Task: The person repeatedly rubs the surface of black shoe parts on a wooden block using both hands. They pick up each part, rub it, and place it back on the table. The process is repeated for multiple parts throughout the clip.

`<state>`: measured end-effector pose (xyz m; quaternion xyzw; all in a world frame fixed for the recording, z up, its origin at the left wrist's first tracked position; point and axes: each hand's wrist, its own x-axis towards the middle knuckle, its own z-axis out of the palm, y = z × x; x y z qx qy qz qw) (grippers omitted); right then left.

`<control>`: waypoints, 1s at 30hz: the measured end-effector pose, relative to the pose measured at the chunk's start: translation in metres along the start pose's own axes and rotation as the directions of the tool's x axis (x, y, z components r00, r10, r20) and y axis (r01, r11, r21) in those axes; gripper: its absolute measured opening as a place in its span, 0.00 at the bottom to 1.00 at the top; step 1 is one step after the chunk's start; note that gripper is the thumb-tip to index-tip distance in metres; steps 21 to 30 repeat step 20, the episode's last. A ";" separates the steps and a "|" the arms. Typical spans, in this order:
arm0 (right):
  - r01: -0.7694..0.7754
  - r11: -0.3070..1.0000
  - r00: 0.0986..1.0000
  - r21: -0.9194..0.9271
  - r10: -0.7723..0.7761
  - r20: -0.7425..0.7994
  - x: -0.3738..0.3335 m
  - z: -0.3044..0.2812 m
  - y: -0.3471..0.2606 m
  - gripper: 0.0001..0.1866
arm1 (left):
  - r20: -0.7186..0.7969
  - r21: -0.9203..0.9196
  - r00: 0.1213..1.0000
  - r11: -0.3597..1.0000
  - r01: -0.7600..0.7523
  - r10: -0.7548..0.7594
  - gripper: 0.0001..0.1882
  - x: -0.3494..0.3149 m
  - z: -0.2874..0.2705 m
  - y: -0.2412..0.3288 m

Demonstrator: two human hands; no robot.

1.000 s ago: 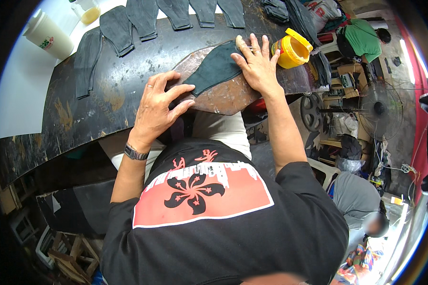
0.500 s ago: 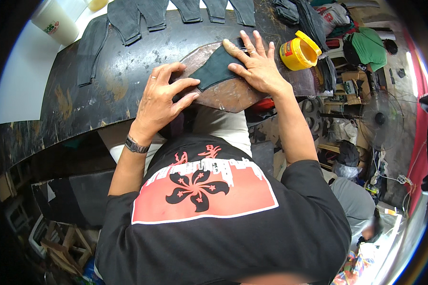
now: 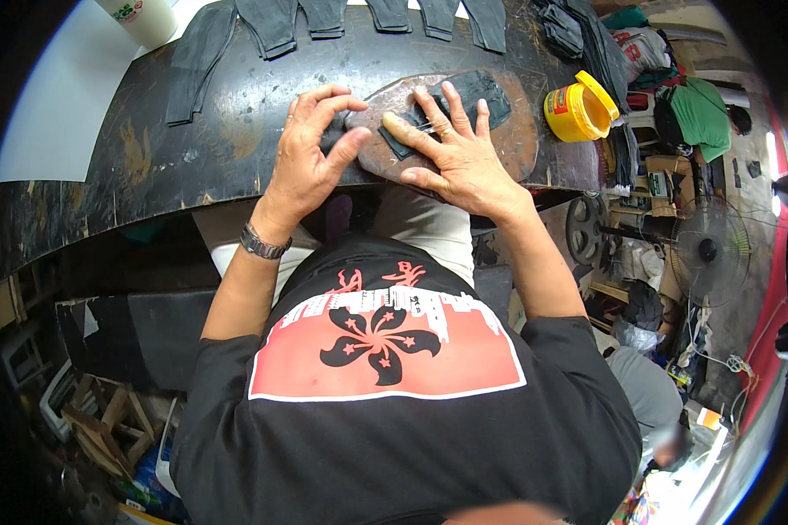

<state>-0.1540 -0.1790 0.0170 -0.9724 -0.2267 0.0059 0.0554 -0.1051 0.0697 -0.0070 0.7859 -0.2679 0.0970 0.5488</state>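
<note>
A flat, dark, leather-like piece (image 3: 488,94) lies on a worn brown board (image 3: 518,153) at the table's near edge. My right hand (image 3: 460,157) rests on the piece with its fingers spread, hiding much of it. Something pale crosses the piece beneath those fingers, too small to make out. Left of the board, my left hand (image 3: 315,153) holds nothing. Its thumb and fingers are apart, the thumb close to the board's left rim. An opened yellow tub (image 3: 580,110) with its lid tipped up stands right of the board.
Several dark cut pieces (image 3: 267,24) lie in a row along the far side of the black table (image 3: 193,179). Stacks of dark material (image 3: 559,33) sit at the far right. A white cup (image 3: 140,19) stands far left. Two people and a fan (image 3: 707,249) are off to the right.
My left hand has let go of the piece's left corner and lifted away. My right hand has shifted from the piece's right end to its near left part. The view has shifted slightly.
</note>
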 end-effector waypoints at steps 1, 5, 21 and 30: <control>0.008 1.000 1.000 0.006 -0.008 -0.009 0.000 0.002 -0.003 0.36 | 0.009 0.002 1.000 1.000 -0.004 0.004 0.20 0.001 0.000 -0.002; 0.016 1.000 1.000 0.024 -0.016 -0.008 -0.001 0.003 -0.008 0.36 | 0.113 0.051 0.994 0.998 -0.023 0.017 0.30 0.002 -0.001 -0.008; -0.296 0.912 0.830 0.283 0.393 -0.396 -0.044 -0.004 0.073 0.36 | 0.189 0.229 0.980 0.967 -0.107 0.064 0.22 0.000 0.006 -0.002; -0.296 0.912 0.830 0.283 0.393 -0.396 -0.044 -0.004 0.073 0.36 | 0.189 0.229 0.980 0.967 -0.107 0.064 0.22 0.000 0.006 -0.002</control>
